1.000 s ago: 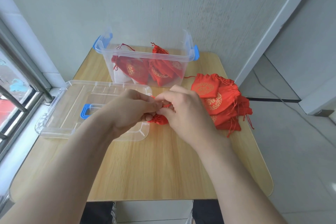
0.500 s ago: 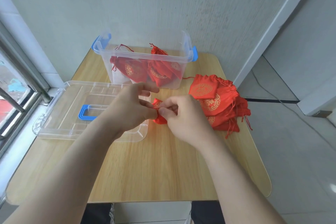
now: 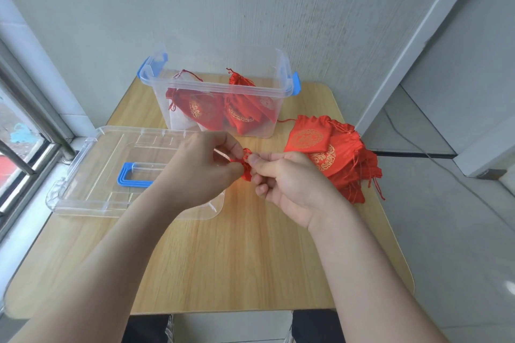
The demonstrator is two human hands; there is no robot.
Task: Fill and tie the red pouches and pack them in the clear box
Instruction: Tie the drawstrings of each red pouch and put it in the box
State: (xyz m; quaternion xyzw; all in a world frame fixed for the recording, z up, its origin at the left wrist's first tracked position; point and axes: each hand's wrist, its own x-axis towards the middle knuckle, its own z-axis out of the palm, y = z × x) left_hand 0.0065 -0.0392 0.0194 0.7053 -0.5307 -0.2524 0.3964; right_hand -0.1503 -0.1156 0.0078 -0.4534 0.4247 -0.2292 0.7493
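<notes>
Scrunched cloth pouch (image 3: 246,169): L hand (image 3: 200,168), R hand (image 3: 291,185)

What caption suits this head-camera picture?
Left hand and right hand pinch a red pouch over the table; pouches already lie in the clear box.

The left hand (image 3: 200,172), right hand (image 3: 292,189) and forearms (image 3: 362,273) are bare; the trousers (image 3: 315,327) are dark.
</notes>
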